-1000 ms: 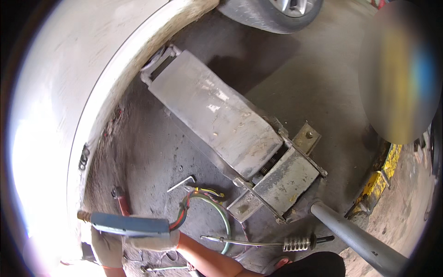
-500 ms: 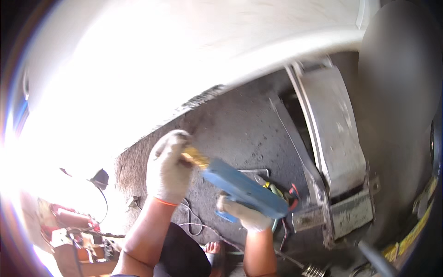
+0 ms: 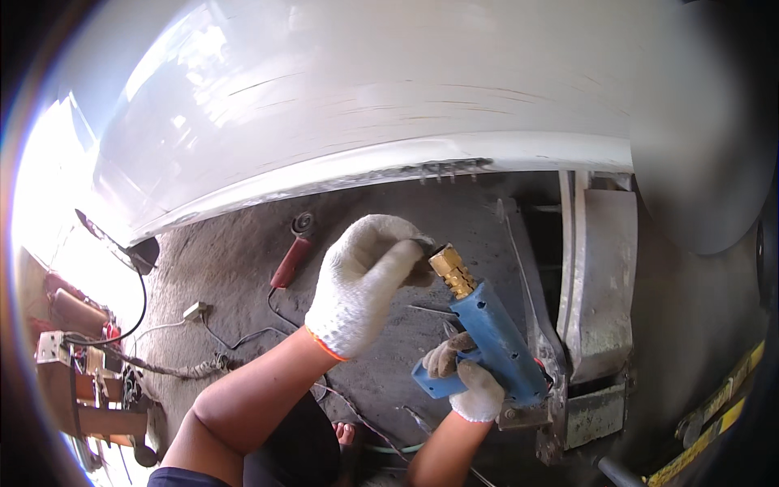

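My right hand (image 3: pixel 475 390), gloved in white knit, is wrapped round the grip of the blue pistol-shaped tool (image 3: pixel 495 341), fingers curled shut on the handle with the index finger forward along it; the tool's body slants up and away from those fingers toward my left hand (image 3: pixel 365 280). That left hand, also gloved, has its fingertips (image 3: pixel 410 243) pinched closed at the brass fitting (image 3: pixel 451 270) on the tool's nose; the fitting sits just beyond and touching the fingertips, so I judge I am working that end by hand, though I cannot tell whether it is being tightened, loosened or only steadied; nothing in view shows it finished.

Below the right fingers lies the grey metal frame (image 3: pixel 596 300) on the dirt ground (image 3: pixel 235 243), just beside the tool's butt; beyond the left fingertips curves the white vehicle body panel (image 3: pixel 365 105); out past the left knuckles, well apart, a red-handled tool (image 3: pixel 290 261) rests on the ground with loose wires (image 3: pixel 243 337) near it; a yellow bar (image 3: pixel 722 414) runs far off to the right of the right hand.

By my reckoning the tool is in hand and readied only in part; whatever the brass end needs is not yet settled.
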A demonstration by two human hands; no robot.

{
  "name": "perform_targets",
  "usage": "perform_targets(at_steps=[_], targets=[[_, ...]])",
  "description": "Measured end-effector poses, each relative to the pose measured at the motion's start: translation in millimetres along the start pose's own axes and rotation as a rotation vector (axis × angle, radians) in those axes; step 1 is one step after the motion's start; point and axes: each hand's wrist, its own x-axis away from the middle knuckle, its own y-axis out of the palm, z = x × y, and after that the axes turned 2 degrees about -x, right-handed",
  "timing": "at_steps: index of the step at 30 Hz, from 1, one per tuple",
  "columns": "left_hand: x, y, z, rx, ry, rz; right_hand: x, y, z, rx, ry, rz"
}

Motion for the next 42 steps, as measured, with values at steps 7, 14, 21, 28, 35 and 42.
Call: perform_targets(at_steps=[7, 14, 21, 28, 35, 42], targets=[[2, -11, 10, -0.047, 0.041, 0.034, 3, 9, 6, 0.046, 0.048, 0.061], [8, -2, 15, -0.060, 0.028, -0.013, 4, 10, -9, -0.134, 0.003, 0.038], [14, -8, 11, 0.230, -0.148, -0.072, 11, 13, -5, -0.071, -0.022, 0.051], [-41, -23, -1, 0.424, -0.364, -0.369, 3, 28, -9, 0.406, -0.105, 0.363], [-96, -26, -64, 1.004, -0.392, -0.622, -33, 42, -13, 0.891, -0.104, 0.531], [-102, -31, -72, 1.279, -0.433, -0.611, -24, 55, 5, 1.551, -0.082, 0.469]])
